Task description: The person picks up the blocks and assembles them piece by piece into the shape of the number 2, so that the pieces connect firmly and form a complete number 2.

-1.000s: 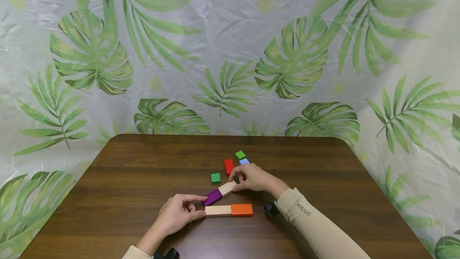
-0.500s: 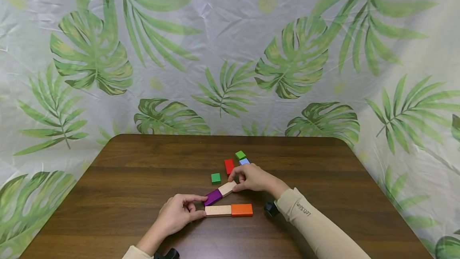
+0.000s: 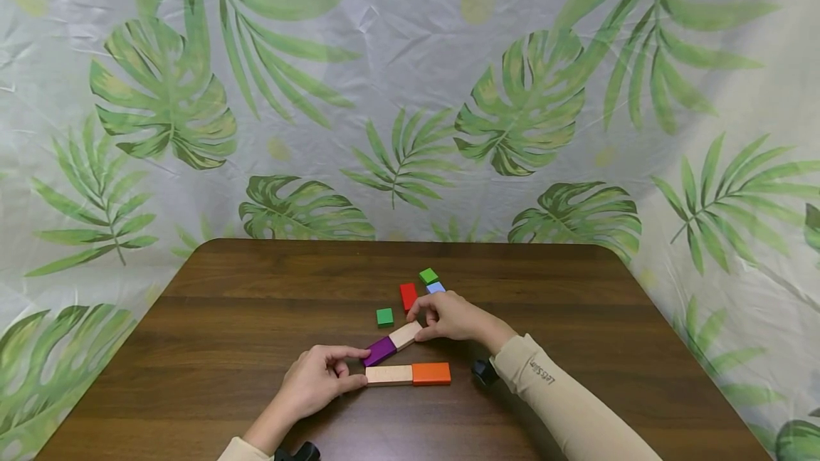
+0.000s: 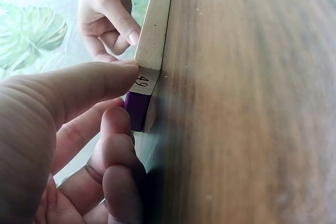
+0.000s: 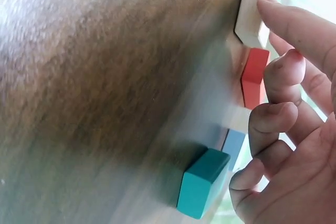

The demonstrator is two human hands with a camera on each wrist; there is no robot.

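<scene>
A purple block and a pale wooden block lie end to end in a slanting row. Closer to the person, a second pale wooden block meets an orange block. The rows converge at my left hand, whose index fingertip touches the purple block while its thumb rests against the near pale block's left end. In the left wrist view, that end face bears the number 49. My right hand pinches the far end of the slanting row's pale block between thumb and index finger; other fingers curl loosely.
Behind the rows lie a green block, a red block, a light green block and a blue block. The right wrist view shows a teal block below the right hand. Leaf-patterned cloth hangs behind the table.
</scene>
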